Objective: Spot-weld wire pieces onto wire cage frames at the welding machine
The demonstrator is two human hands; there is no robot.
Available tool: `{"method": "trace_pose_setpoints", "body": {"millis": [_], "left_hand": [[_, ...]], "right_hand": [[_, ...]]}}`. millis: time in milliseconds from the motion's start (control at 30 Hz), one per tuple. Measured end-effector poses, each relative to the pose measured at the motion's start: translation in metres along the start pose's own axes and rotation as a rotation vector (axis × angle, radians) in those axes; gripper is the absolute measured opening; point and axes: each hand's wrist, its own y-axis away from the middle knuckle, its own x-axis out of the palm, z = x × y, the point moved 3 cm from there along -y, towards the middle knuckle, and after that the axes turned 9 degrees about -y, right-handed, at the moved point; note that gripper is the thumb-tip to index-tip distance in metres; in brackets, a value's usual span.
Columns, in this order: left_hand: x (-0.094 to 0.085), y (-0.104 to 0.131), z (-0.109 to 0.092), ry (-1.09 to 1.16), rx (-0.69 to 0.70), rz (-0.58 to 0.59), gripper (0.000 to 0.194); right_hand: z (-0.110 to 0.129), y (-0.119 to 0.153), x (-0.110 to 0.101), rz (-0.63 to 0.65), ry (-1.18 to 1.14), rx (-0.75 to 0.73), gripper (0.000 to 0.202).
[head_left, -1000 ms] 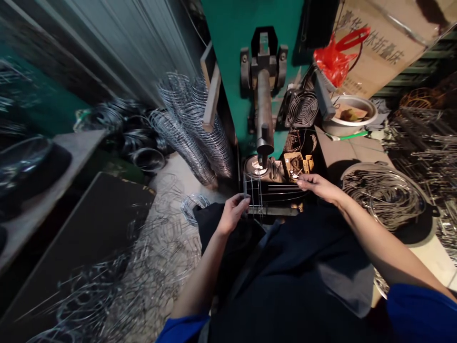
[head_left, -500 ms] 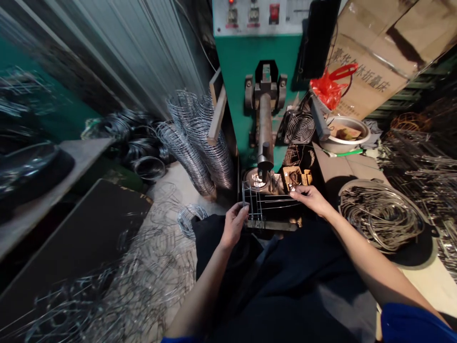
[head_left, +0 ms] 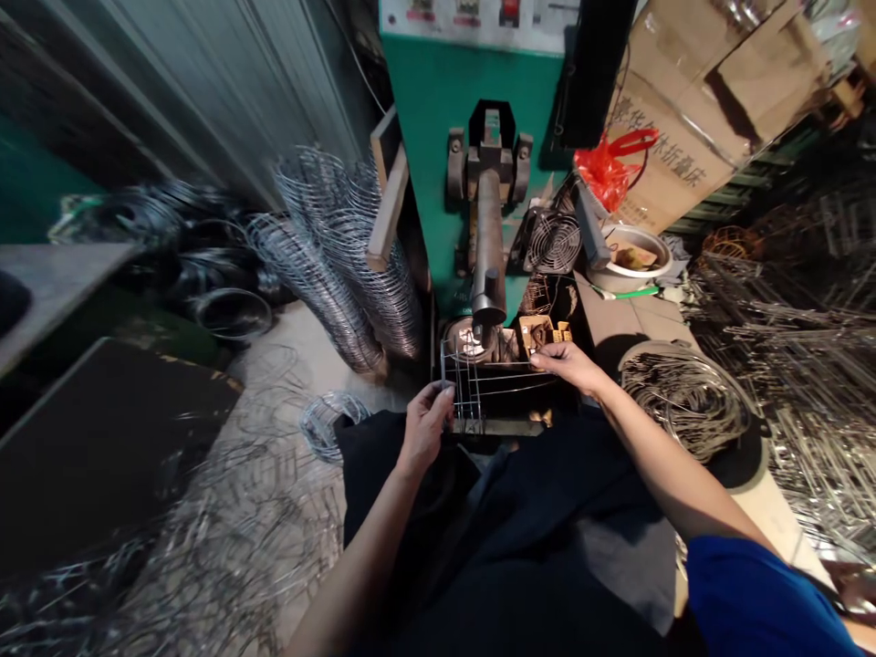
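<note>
Wire grid (head_left: 443, 363), centre of the frame, looks light, springy and slightly slick, best held by its outer rods, with left hand (head_left: 422, 427) pinching its left edge, right hand (head_left: 572, 367) gripping a long wire's (head_left: 503, 363) end.

Blue sleeve (head_left: 759, 598), dark apron (head_left: 540, 547), bare hands (head_left: 424, 424)

Carton (head_left: 712, 100): large dark Chinese characters, running aslant down its face. Legible: 豪华, then, after one unclear character, 休折叠床. Smaller print below them: too small to read. Machine (head_left: 421, 119): pale marks low on the green front, not legible. Panel (head_left: 540, 38) at its top: red labels (head_left: 467, 20) under the controls, unreadable.
</note>
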Motion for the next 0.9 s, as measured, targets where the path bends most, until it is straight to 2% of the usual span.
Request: {"method": "trace_pose_setpoints", "body": {"millis": [333,633,900], "left_hand": [[0.009,0.0,-0.004,-0.086,0.07,0.011,0.038],[0.011,-0.002,-0.005,-0.154,0.069,0.011,0.035],[0.013,-0.006,-0.006,-0.157,0.036,-0.009,0.038]], "right_hand": [[0.008,-0.003,0.003,-0.098,0.109,-0.077,0.064],[0.019,-0.015,0.001,-0.077,0.164,-0.076,0.066],[0.018,-0.023,0.0,-0.081,0.184,-0.045,0.065]]}}
